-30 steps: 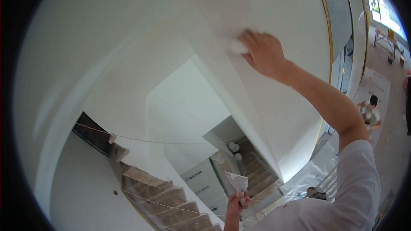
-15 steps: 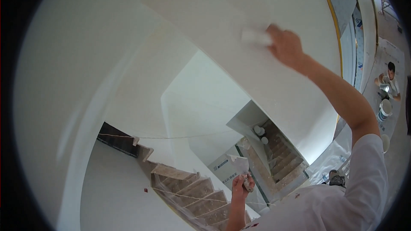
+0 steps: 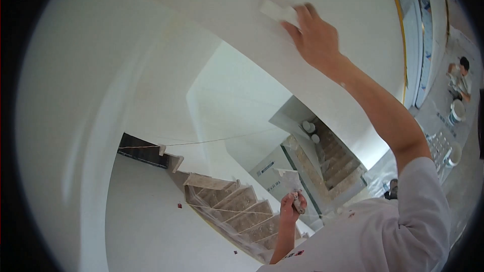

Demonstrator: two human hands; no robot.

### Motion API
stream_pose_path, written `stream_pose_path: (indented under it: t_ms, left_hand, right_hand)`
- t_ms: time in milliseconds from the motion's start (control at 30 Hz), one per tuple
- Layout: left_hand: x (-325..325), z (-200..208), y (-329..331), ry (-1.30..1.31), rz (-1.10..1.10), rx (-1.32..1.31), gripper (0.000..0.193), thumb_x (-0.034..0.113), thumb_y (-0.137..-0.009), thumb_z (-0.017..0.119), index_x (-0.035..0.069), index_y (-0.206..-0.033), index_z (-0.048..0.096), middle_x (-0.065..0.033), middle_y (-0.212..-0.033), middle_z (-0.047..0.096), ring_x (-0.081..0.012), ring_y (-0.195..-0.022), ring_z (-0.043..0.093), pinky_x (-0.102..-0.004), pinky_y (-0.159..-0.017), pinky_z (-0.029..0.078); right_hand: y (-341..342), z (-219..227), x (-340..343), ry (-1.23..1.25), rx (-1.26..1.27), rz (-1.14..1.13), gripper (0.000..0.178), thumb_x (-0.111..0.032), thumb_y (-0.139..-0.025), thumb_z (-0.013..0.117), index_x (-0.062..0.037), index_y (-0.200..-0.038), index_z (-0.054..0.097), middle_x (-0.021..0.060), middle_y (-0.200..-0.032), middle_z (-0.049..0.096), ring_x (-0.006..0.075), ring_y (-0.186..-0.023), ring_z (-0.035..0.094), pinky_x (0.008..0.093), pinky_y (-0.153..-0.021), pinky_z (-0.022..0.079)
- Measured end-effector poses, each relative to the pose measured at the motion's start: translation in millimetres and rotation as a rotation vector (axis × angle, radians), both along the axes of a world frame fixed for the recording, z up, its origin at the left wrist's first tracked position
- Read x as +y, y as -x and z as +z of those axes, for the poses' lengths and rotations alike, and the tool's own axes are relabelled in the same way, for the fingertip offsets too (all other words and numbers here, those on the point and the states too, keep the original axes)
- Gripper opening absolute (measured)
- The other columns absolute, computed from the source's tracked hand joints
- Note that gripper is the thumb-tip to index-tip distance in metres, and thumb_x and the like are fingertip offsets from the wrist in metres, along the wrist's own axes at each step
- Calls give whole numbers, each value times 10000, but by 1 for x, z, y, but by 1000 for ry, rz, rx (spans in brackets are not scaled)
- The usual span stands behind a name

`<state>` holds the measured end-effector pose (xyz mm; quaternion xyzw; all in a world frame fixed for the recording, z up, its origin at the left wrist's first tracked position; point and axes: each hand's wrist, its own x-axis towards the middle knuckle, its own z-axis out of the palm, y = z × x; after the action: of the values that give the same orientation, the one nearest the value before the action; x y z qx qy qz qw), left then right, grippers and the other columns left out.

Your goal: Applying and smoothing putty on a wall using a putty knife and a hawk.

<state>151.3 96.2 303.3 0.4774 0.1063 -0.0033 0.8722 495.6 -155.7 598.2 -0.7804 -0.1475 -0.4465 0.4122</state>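
Note:
Up and to the right, my right hand (image 3: 318, 39) is closed round a pale rectangular block (image 3: 277, 11), which looks like a sanding block. Its face lies against or very close to the smooth white wall surface (image 3: 322, 93); the exact contact is hidden. A faint darker patch shows on the surface around it. Lower down, my left hand (image 3: 289, 207) grips the handle of a putty knife (image 3: 288, 178). The broad, whitish blade points upward, away from the wall, and the handle is smeared with white.
Below lie dusty stairs (image 3: 252, 214) under plastic film, with a thin rope (image 3: 217, 141) strung across. A lower flight (image 3: 335, 171) descends beyond a ledge. At far right, a person (image 3: 461, 76) crouches by a bucket (image 3: 457, 112), and another white bucket (image 3: 454, 154) stands nearer.
My right hand has swept up and left over the white surface with the block. My left hand still holds the putty knife. The view has shifted slightly, and the other person has turned.

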Motion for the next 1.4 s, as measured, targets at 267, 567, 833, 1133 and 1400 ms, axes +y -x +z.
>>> stream_pose_path:
  t_ms: [267, 567, 833, 1133, 1400]
  left_hand:
    - [10, -2, 5, 14, 69, 70, 259, 283, -964, 553, 39, -983, 635, -107, -842, 619, -212, -660, 560, -332, -579, 460]
    - [34, -6, 47, -124, 139, 320, 287, 352, -969, 526, 77, -1018, 595, -58, -817, 600, -196, -652, 548, -342, -610, 441]
    - [40, -2, 58, -155, 80, 289, 253, 294, -973, 530, 60, -974, 625, -83, -864, 616, -198, -696, 564, -344, -630, 469]
    - [49, -12, 64, -155, 77, 449, 300, 352, -949, 559, 65, -1029, 592, -63, -819, 604, -193, -699, 550, -345, -631, 442]
    - [44, -9, 75, -120, 157, 578, 298, 356, -963, 520, 71, -1040, 561, -45, -815, 570, -190, -706, 517, -348, -671, 424]
  right_hand:
    - [29, -203, 63, -311, 155, 237, 385, -307, -898, 624, -3, -1104, 507, 195, -808, 641, 391, -657, 624, 474, -552, 487]
    - [31, -195, 71, -467, 252, 193, 321, -285, -950, 539, -27, -1137, 504, 173, -683, 617, 381, -575, 605, 455, -518, 459]
    - [26, -238, 63, -747, 616, 120, 351, -332, -940, 555, -20, -1072, 462, 165, -687, 618, 392, -610, 614, 473, -543, 477]
    - [23, -378, 80, -847, 703, -63, 377, -366, -952, 513, 1, -1021, 456, 232, -690, 601, 430, -677, 615, 508, -576, 477]
    - [13, -263, 77, -731, 574, 188, 354, -291, -938, 551, -6, -1134, 478, 263, -817, 613, 480, -766, 589, 548, -666, 456]
